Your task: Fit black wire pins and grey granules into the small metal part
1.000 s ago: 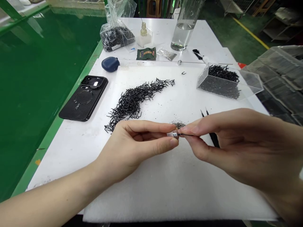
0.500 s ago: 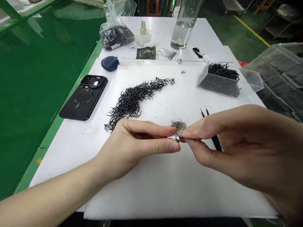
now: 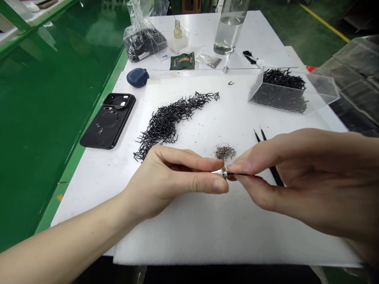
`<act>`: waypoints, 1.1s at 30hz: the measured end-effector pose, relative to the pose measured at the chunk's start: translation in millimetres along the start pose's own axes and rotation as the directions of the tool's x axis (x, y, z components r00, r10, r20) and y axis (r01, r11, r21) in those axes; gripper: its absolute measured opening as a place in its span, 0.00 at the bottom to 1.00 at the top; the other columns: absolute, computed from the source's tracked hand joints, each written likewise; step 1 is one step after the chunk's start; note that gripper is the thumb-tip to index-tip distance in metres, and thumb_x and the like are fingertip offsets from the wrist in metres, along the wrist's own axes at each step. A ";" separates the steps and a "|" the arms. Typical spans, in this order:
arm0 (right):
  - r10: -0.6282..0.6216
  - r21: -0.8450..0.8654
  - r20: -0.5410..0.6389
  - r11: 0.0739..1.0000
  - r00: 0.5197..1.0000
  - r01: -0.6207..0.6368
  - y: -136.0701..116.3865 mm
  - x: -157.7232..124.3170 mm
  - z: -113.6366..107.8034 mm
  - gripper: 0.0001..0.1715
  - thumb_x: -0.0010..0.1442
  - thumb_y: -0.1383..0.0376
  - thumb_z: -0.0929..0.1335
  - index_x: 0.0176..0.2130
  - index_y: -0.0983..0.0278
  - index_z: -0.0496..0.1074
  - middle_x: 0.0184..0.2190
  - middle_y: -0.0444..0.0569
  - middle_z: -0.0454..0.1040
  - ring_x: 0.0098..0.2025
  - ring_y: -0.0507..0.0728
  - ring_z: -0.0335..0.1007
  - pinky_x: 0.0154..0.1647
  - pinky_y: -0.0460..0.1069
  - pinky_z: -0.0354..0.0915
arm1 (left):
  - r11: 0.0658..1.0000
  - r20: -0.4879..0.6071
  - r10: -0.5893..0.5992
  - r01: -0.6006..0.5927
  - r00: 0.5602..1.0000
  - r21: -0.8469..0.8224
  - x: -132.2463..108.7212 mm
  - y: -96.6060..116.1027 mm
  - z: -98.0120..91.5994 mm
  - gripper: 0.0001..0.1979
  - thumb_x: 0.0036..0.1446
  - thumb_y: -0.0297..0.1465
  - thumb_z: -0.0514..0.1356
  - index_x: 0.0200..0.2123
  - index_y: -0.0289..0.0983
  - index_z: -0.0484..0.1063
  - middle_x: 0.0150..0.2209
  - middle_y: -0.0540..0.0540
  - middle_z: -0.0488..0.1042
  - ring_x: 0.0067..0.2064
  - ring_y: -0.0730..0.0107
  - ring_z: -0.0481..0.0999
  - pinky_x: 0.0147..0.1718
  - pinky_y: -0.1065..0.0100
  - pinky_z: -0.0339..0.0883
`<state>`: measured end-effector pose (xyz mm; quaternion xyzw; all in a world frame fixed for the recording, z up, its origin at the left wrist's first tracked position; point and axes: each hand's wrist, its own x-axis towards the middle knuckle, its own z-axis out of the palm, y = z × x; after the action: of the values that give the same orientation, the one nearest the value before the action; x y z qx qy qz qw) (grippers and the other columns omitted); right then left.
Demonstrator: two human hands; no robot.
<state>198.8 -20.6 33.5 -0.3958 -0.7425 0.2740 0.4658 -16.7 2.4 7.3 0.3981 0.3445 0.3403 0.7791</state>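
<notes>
Between the thumb and forefinger of my left hand [image 3: 177,173] is a small silvery metal piece [image 3: 219,172]. My right hand [image 3: 284,169] pinches a thin black bent piece [image 3: 238,174], whose left end meets the metal piece. Fingertips of both hands nearly touch. Just behind them lies a small heap of tiny metallic bits [image 3: 225,152]. Black tweezers [image 3: 274,171] lie partly hidden behind my right hand. Beyond my left hand stretches a curved pile of black bent pieces [image 3: 166,124] on the white foam sheet [image 3: 183,236].
A black phone [image 3: 108,120] and a dark blue rounded object [image 3: 137,77] lie at left. At right stands a clear box [image 3: 278,102] of black pieces. Along the back are a bagged black mass [image 3: 145,43], a small bottle [image 3: 177,29], a green packet [image 3: 182,61] and a glass of clear liquid [image 3: 229,35].
Both hands keep their pinches almost unmoved, with the metal piece showing slightly more between the fingers. The camera view has shifted a little, so the table items appear higher.
</notes>
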 end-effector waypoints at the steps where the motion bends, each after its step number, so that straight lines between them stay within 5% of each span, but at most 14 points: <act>1: 0.014 0.015 0.004 1.000 1.000 -0.014 -1.0 1.3 0.2 0.24 0.47 0.86 0.75 0.33 0.58 0.79 0.28 0.36 0.85 0.26 0.51 0.83 0.32 0.41 0.83 | 1.000 0.004 0.000 0.000 1.000 -0.002 0.1 -0.1 0.1 0.12 0.44 0.22 0.81 0.31 0.44 0.88 0.30 0.56 0.87 0.32 0.77 0.86 0.39 0.83 0.82; 33: -0.124 0.096 -0.052 0.987 0.991 0.128 21.3 -5.2 5.9 0.25 0.55 0.81 0.74 0.43 0.53 0.81 0.34 0.41 0.83 0.32 0.57 0.82 0.31 0.53 0.82 | 1.000 -0.002 0.022 -0.022 1.000 -0.019 0.5 -0.9 1.8 0.10 0.51 0.22 0.78 0.35 0.40 0.87 0.33 0.53 0.88 0.35 0.77 0.87 0.41 0.80 0.82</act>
<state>201.9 -13.8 12.1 -0.3306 -0.7406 0.2714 0.5182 -14.7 1.7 7.2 0.3939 0.3377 0.3524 0.7788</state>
